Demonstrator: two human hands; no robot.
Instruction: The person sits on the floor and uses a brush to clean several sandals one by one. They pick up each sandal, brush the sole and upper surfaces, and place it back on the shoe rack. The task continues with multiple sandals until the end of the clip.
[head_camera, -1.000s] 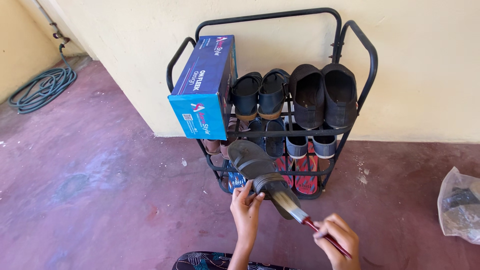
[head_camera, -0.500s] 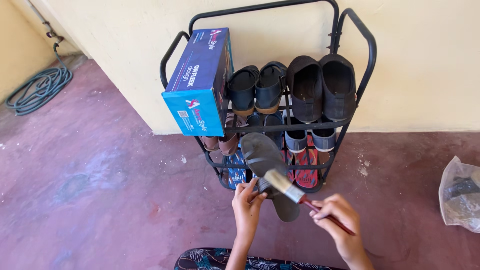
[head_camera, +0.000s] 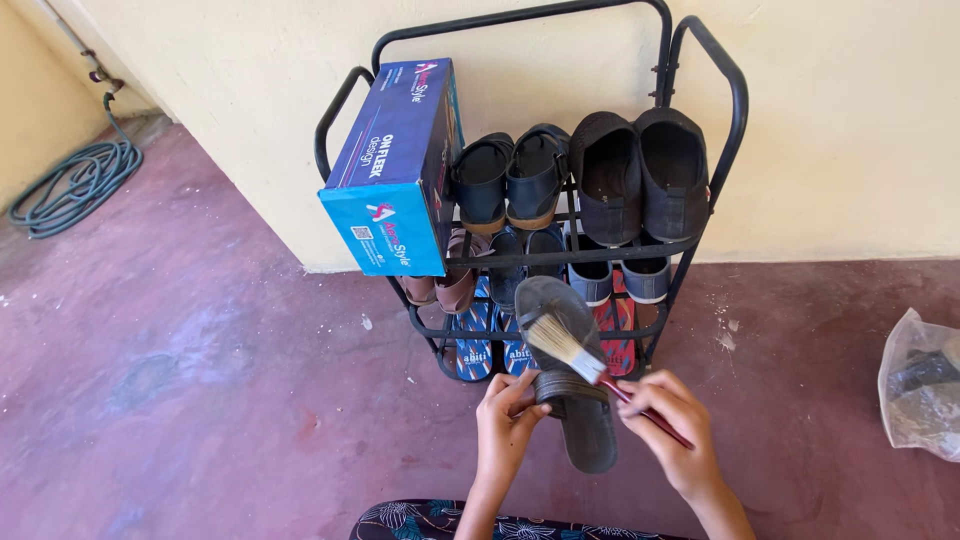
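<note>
Head view. We see the left hand (head_camera: 508, 420) pinching a dark grey sandal (head_camera: 572, 378) at the strap, fingers curled around its edge, holding it sole-side up in front of the shoe rack (head_camera: 700, 60). Our right hand (head_camera: 672, 420) is closed around the red handle of a paintbrush (head_camera: 570, 350); its pale bristles lie on the front part of the sandal. The sandal hangs above the reddish floor (head_camera: 200, 380), just before the rack's lowest shelf.

On the rack's top shelf stand a blue shoe box (head_camera: 395, 170), tilted over the left rail, a pair of dark blue sandals (head_camera: 510, 180) and a pair of black slip-on shoes (head_camera: 640, 170). Lower shelves hold more footwear, including blue flip-flops (head_camera: 475, 345). A coiled hose (head_camera: 75, 180) lies at far left; a plastic bag (head_camera: 920, 385) sits at far right.
</note>
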